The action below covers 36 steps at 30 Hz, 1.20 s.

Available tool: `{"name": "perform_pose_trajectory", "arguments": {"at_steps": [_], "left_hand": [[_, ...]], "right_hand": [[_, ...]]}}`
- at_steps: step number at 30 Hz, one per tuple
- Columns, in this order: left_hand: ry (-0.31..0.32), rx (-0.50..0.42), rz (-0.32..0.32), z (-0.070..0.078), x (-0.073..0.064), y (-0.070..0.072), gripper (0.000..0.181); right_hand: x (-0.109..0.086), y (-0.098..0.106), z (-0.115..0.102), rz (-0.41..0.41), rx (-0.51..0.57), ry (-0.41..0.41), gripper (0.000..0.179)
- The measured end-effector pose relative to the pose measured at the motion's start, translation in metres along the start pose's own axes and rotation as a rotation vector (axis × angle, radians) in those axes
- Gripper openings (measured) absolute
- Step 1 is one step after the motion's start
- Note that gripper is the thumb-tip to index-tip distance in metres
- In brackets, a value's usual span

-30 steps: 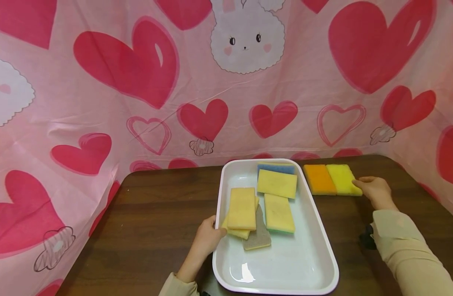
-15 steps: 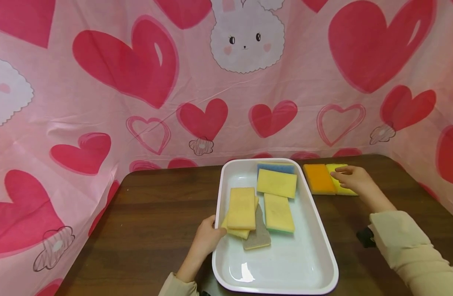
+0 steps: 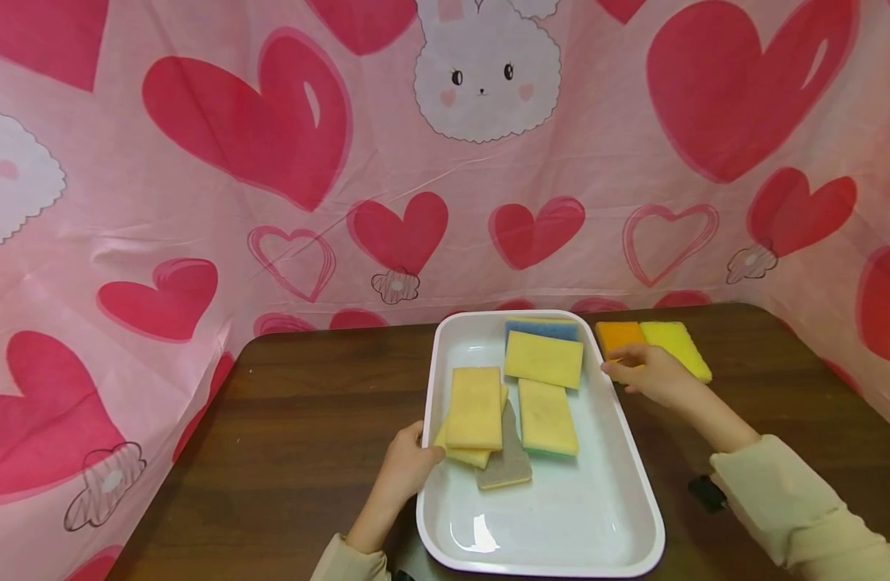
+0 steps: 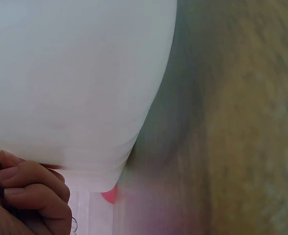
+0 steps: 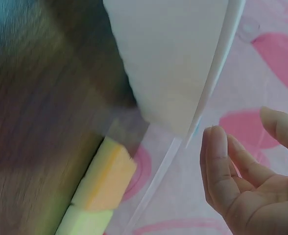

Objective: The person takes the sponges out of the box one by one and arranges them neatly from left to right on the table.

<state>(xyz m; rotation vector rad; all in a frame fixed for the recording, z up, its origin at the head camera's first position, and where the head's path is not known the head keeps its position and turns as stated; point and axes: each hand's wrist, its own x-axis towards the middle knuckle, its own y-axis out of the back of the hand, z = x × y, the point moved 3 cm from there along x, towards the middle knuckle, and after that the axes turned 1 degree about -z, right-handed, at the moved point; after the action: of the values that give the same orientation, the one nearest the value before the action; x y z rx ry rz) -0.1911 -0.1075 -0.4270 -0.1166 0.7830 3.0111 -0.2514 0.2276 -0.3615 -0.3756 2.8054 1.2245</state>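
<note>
Your left hand (image 3: 410, 456) grips the tray (image 3: 561, 516), fingers (image 4: 38, 193) largely hidden in the head view; your right hand (image 3: 655, 375), loose and holding nothing, partly hides the orange sponge (image 3: 620, 332).

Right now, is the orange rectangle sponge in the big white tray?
No, the orange sponge lies on the brown wood-grain table beside the white tray.

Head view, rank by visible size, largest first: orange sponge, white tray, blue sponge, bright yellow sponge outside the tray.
1. White tray
2. Bright yellow sponge
3. Orange sponge and blue sponge: too close to rank; the right hand hides part of one, a yellow sponge the other.
</note>
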Motion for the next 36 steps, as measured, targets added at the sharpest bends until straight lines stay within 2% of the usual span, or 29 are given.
{"name": "perform_pose_trajectory", "arguments": {"at_steps": [7, 13, 25, 28, 36], "left_hand": [[0.004, 0.003, -0.003, 0.0, 0.0, 0.0, 0.036], [0.004, 0.007, -0.002, 0.0, 0.0, 0.0, 0.036], [0.006, 0.007, -0.001, 0.0, 0.001, 0.0, 0.036], [0.011, 0.007, -0.003, -0.001, 0.001, 0.0, 0.036], [0.013, 0.013, -0.003, 0.0, 0.001, 0.0, 0.036]], "right_hand": [[-0.009, -0.021, -0.016, -0.003, 0.055, 0.085, 0.052], [-0.017, -0.039, -0.03, -0.011, 0.02, 0.121, 0.047], [-0.018, -0.065, -0.033, 0.012, -0.06, 0.132, 0.058], [-0.017, -0.069, -0.031, 0.01, -0.069, 0.112, 0.059], [-0.015, -0.077, -0.029, -0.048, -0.106, 0.059, 0.064]]}}
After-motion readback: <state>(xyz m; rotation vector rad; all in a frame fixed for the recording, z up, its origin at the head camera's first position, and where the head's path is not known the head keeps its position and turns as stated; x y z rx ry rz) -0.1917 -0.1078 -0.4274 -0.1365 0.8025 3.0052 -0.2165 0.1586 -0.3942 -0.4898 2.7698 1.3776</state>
